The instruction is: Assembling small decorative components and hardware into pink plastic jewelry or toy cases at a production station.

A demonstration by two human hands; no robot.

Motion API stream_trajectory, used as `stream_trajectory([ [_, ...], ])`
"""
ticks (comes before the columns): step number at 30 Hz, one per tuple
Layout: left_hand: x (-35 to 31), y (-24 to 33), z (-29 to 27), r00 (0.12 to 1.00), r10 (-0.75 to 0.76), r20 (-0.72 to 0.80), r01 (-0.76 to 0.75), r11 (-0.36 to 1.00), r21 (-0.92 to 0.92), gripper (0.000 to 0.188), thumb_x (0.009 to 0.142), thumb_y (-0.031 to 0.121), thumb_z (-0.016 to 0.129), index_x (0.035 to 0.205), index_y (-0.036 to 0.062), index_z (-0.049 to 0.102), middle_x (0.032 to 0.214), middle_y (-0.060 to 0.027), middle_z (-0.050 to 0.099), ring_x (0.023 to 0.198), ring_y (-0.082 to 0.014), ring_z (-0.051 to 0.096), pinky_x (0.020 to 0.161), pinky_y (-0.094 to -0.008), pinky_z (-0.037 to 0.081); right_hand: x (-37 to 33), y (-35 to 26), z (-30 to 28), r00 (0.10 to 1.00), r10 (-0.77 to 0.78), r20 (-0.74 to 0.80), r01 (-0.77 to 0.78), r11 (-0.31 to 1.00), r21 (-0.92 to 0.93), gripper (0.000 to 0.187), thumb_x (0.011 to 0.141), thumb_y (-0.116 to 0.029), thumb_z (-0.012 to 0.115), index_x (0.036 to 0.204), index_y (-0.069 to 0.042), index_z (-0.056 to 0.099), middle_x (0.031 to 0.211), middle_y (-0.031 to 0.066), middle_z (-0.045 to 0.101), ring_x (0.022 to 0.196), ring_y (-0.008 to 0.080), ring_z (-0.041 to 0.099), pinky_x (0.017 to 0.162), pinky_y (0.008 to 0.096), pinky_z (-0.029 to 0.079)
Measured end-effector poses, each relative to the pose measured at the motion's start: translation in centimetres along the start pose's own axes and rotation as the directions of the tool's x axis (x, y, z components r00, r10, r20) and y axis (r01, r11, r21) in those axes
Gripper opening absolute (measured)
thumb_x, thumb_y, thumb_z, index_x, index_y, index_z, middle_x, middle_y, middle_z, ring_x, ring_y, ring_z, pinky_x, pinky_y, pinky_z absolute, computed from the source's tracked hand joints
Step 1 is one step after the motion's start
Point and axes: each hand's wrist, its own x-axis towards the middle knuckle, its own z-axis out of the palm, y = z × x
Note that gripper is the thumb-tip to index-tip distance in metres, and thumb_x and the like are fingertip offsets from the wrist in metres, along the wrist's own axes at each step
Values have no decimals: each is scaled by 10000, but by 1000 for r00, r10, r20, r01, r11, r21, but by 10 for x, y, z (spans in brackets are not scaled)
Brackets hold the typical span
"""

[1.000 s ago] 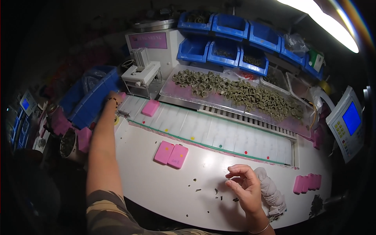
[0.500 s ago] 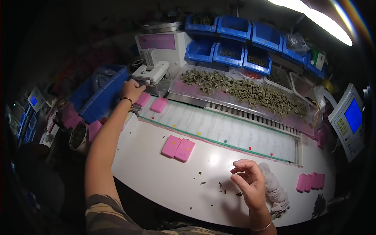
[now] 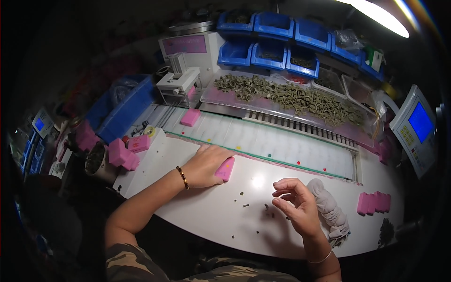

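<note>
My left hand [image 3: 205,164], with a beaded bracelet at the wrist, is closed over the pink blocks on the white table. The end of one pink block [image 3: 226,169] shows past its fingertips; the hand covers the rest. To the right, my right hand [image 3: 297,207] hovers over the table beside a rolled grey-white cloth [image 3: 329,209]. Its fingers are curled, with a gap to the thumb and nothing seen between them. Another pink block [image 3: 190,117] lies on the white slatted track [image 3: 253,136]. Pink also shows inside the small white clamp machine [image 3: 181,82] at the track's left end.
Behind the track, a clear tray [image 3: 211,97] holds many greenish ring-shaped pieces. Blue bins [image 3: 272,23] are stacked above it. Pink blocks stand at right [image 3: 373,203] and left [image 3: 123,152]. A control panel [image 3: 416,124] stands far right. Dark crumbs [image 3: 245,205] dot the table.
My left hand has come from the clamp machine down and right onto the pink blocks on the table. The block beside the machine has left its spot, and pink now shows inside the machine.
</note>
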Motion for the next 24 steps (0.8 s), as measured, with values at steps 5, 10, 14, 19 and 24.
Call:
stream_trajectory([
  [5, 18, 59, 0, 965, 94, -245, -190, 895, -404, 825, 662, 155, 774, 1411, 43, 446, 1303, -153, 524, 1214, -310, 491, 1061, -423, 386, -6, 0, -3, 989, 140, -48, -136, 988, 72, 365, 889, -35, 684, 1223, -11, 540, 1200, 94, 572, 991, 140, 609, 837, 268, 516],
  [10, 19, 111, 9, 885, 290, -365, -445, 759, -475, 843, 655, 81, 780, 1420, 30, 428, 1290, -157, 509, 1210, -348, 480, 1049, -431, 400, -8, -3, -20, 936, 277, 217, -349, 805, 480, 476, 920, -96, 674, 1338, -2, 467, 1230, 87, 565, 1050, 140, 590, 870, 287, 517],
  [14, 15, 129, 24, 936, 136, -325, -322, 706, -631, 853, 709, 106, 792, 1455, 41, 383, 1298, -158, 493, 1239, -379, 457, 1057, -466, 401, -15, 3, -17, 993, 116, -3, -109, 946, 305, 508, 821, -37, 763, 1257, -21, 503, 1190, 78, 561, 1072, 148, 579, 856, 297, 519],
  [19, 15, 132, 36, 965, 151, -214, -258, 697, -670, 805, 818, 52, 696, 1501, -4, 275, 1261, -263, 575, 1109, -378, 620, 942, -400, 508, -25, -6, -23, 966, -245, 82, 258, 920, -295, 529, 753, -67, 791, 1217, -55, 538, 1157, 89, 585, 993, 216, 594, 770, 317, 511],
  [24, 10, 119, 26, 970, 234, -74, -204, 603, -771, 752, 865, 52, 669, 1501, 3, 271, 1287, -233, 577, 1162, -323, 610, 977, -373, 491, -27, -27, -34, 960, -182, 212, 250, 898, -363, 516, 791, -53, 764, 1251, -48, 531, 1173, 100, 591, 1022, 213, 599, 785, 320, 515],
])
